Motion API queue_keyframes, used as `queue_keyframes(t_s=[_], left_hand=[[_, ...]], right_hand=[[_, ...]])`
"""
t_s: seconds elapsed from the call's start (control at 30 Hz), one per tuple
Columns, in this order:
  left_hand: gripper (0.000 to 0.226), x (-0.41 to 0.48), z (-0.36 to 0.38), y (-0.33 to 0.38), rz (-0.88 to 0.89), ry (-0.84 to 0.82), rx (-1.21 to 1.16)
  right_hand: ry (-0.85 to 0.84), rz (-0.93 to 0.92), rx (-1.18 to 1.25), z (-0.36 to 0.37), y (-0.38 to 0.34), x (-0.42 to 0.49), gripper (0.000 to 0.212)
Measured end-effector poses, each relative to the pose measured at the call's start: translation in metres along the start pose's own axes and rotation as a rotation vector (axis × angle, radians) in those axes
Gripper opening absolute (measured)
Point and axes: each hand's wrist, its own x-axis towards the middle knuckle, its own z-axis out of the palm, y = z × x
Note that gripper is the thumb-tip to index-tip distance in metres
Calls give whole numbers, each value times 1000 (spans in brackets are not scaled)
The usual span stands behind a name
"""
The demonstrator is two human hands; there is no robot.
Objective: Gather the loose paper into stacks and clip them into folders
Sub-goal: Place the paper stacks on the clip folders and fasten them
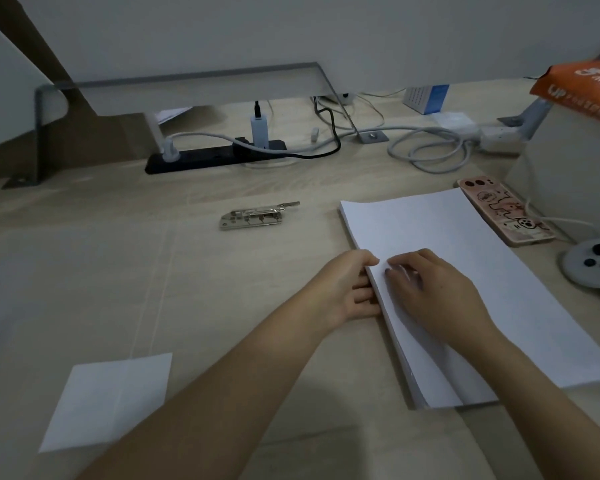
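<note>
Forearms are reaching in from the lower edge, so start from there and work rightward. On the left, a loose sheet (pixel 108 400) is lying flat on the counter (pixel 222 306), well apart from the hands. Farther back, a metal clip (pixel 253 216) is lying by itself, not attached to anything visible.

At centre, the left hand (pixel 343 292) is bracing against the long left edge of the stack (pixel 465 271). Its fingers (pixel 364 296) are lying close together against the side of the pile, with the thumb curling over the top corner of that edge. The right hand (pixel 433 292) is resting palm-down on the top sheet, fingers (pixel 395 271) slightly spread and pressing flat; it is gripping nothing.

The step appears to be squaring the stack. To do it well, keep the right palm holding the pile down lightly while the left fingers push the edge flush; too much downward pressure will likely stop the lower sheets from sliding into line.

To the right, a phone (pixel 503 213) is lying touching or just beside the stack's far corner.
</note>
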Motion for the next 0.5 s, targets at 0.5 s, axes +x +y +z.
queue_keyframes(t_s=[0.5], left_hand=[[22,-6,5,-13,190,-29,-33]], right_hand=[[18,11,141,2,-8,-7,35]])
